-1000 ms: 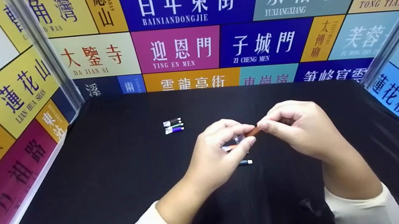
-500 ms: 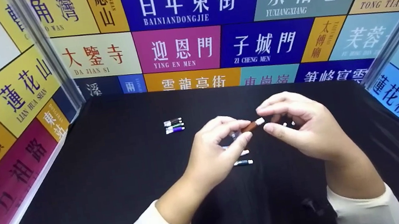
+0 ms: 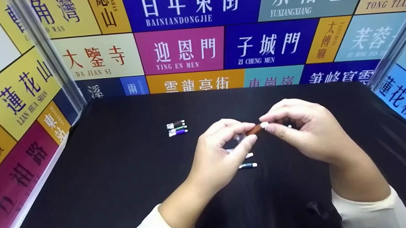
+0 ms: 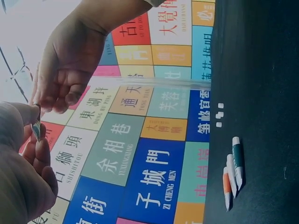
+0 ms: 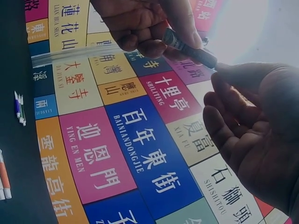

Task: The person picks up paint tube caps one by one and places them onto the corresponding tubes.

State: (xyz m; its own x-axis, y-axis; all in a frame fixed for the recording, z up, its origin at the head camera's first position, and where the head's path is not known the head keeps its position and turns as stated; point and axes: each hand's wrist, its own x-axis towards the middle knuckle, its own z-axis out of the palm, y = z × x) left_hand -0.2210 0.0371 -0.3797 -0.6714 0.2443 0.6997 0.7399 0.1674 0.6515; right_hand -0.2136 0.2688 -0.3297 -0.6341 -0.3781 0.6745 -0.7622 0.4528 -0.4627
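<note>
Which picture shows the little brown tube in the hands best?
The head view: the brown tube shows its colour and white end between both hands. The right wrist view shows it dark against the light. In the left wrist view only a sliver peeks out.

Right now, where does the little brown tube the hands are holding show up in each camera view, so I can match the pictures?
Head: the brown tube sits mid-frame, pinched between the left hand and right hand.
Left wrist: only a sliver of what seems to be its end shows at the far left edge, by the fingertips.
Right wrist: near the top centre, looking dark.
Shared landmark: the blue ZI CHENG MEN sign, seen in the head and left wrist views.
</note>
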